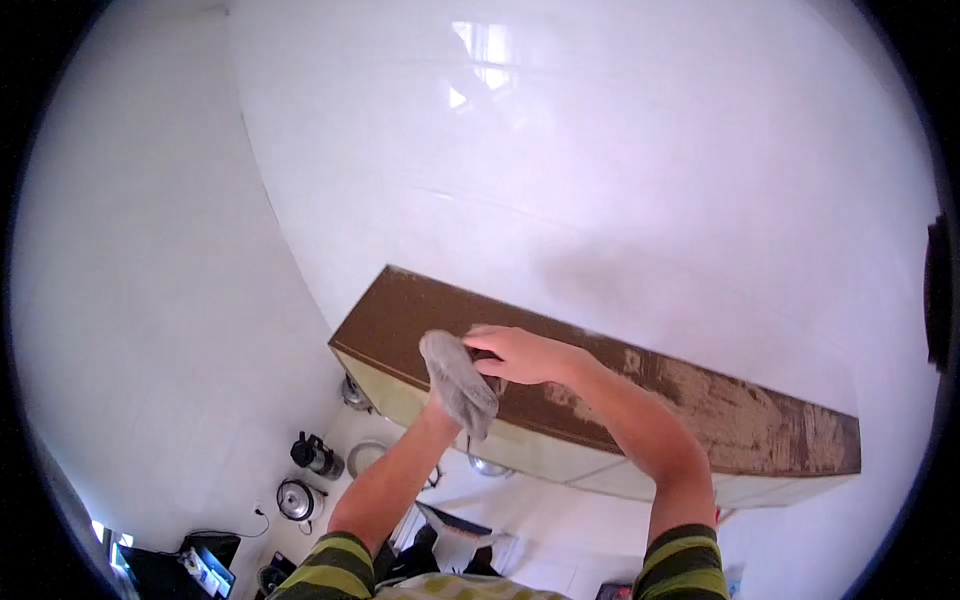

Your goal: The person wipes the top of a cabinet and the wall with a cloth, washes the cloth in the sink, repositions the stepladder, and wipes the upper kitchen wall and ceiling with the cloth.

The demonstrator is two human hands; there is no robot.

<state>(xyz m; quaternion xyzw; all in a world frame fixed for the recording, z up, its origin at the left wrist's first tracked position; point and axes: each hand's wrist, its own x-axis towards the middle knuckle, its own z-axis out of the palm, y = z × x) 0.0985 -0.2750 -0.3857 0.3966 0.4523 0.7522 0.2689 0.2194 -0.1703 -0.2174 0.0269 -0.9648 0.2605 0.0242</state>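
A grey cloth (458,382) is bunched over my left hand (440,412), hiding its fingers; only the part by the wrist shows. My right hand (530,357) meets the cloth's upper right side, with its fingers and thumb bent around the edge. Both hands are above the brown top of a wall cabinet (395,310). Pale, patchy dust or residue (720,410) covers much of the right half of that top, while the left end looks more even and darker.
The cabinet is against a white wall (650,180). Far below, a black thermos (316,455), an electric kettle (297,499) and a round lid or tray (367,458) stand on a white surface. A screen (208,572) shows at lower left.
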